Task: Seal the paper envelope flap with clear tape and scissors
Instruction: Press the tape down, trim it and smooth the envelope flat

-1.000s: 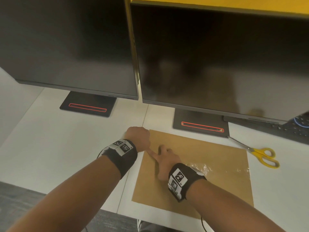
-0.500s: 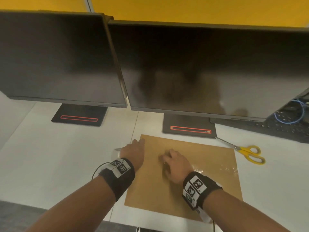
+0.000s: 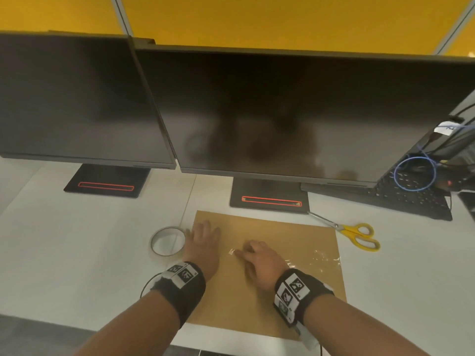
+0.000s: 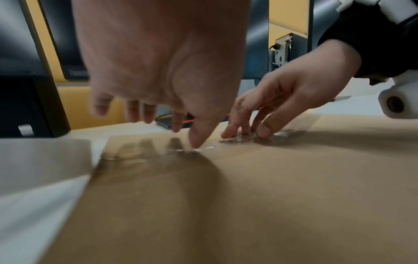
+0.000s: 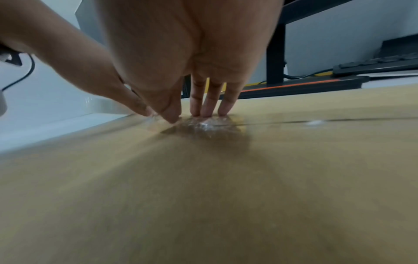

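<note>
Head view shows a flat brown paper envelope (image 3: 267, 265) lying on the smooth white desk (image 3: 77, 253), a crinkled strip of shiny clear tape (image 3: 316, 260) running across it toward its right edge. The left hand (image 3: 204, 242) lies flat with straight fingers on the envelope's left part, holding nothing, while the right hand (image 3: 259, 263) presses straight fingertips (image 5: 208, 112) onto the tape's left end. A ring-shaped tape roll (image 3: 167, 241) sits just left of the envelope; yellow-handled scissors (image 3: 352, 233) lie near its far right corner.
</note>
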`<state>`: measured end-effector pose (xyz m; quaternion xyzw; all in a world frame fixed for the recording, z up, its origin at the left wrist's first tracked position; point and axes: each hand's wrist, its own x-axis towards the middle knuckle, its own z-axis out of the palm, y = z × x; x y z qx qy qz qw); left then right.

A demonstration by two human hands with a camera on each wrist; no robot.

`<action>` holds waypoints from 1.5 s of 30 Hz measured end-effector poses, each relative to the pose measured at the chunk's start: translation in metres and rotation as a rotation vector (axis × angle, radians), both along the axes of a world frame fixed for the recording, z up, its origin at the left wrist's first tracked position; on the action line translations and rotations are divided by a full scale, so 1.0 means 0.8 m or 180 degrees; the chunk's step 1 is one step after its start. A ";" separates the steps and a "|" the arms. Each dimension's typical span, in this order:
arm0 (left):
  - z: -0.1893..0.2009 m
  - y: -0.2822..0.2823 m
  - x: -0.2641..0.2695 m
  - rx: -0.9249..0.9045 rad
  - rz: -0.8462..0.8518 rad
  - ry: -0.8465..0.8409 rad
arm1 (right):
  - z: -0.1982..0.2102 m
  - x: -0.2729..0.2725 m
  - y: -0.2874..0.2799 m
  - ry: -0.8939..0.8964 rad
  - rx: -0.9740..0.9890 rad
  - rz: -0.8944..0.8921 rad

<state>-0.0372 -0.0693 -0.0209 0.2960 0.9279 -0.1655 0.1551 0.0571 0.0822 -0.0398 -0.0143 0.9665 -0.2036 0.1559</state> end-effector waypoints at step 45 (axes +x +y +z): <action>0.014 0.001 -0.014 0.1069 0.0693 0.0206 | 0.016 0.018 0.089 -0.0442 -0.0883 -0.1201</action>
